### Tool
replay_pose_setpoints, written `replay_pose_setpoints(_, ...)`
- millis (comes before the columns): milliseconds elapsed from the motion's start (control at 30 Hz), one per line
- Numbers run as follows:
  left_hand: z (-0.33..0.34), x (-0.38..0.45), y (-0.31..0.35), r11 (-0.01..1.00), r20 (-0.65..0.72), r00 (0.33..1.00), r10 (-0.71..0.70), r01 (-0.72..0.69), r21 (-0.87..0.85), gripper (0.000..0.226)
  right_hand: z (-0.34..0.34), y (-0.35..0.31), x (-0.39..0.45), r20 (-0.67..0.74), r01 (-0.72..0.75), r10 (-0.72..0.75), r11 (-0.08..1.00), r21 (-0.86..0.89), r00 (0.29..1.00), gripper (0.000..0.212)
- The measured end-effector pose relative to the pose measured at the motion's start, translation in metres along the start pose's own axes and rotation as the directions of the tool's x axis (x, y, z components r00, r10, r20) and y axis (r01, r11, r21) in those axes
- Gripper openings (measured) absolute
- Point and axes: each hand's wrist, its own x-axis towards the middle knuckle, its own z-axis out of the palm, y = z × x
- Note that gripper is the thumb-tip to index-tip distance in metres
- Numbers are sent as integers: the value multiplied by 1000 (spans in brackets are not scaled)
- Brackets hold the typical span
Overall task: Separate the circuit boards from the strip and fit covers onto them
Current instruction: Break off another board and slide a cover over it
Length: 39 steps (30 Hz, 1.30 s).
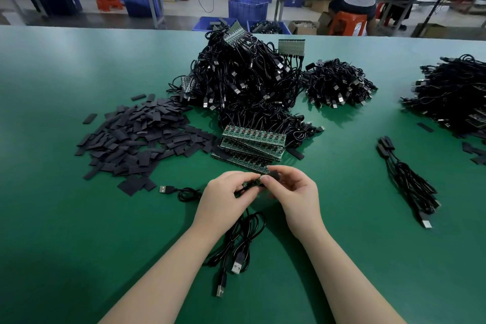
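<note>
Where both hands meet, circuit board (pixel 251 183) between left fingers (pixel 243 191) and right fingers (pixel 268 179)

Bright, even overhead light falls on the matte green table top (pixel 79 218), with a pale sheen on its far left part. Soft, short shadows lie on it beside the forearms and under the black looped cables (pixel 244 234). Its far edge bows from wide-angle distortion. The workshop beyond it looks softer and slightly blurred.
</note>
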Motion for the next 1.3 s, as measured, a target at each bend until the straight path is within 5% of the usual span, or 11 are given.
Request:
replay_pose_setpoints(400, -2, 2, -2, 995, -6, 1000, 31, -31, -99, 28, -3, -8, 0, 166, -52, 55, 998, -17, 985, 20)
replay_pose_setpoints(800, -3, 2, -1, 991, -34, 999, -19, 14, -130, 33, -3, -5, -1, -15, -61, 62, 997, 56, 998, 18)
replay_pose_setpoints(1300, -3, 1, 0, 988, 9, 999, -49, 50, -145, 25, 0, -7, -4, 54, 51, -51, 999, -11, 997, 28)
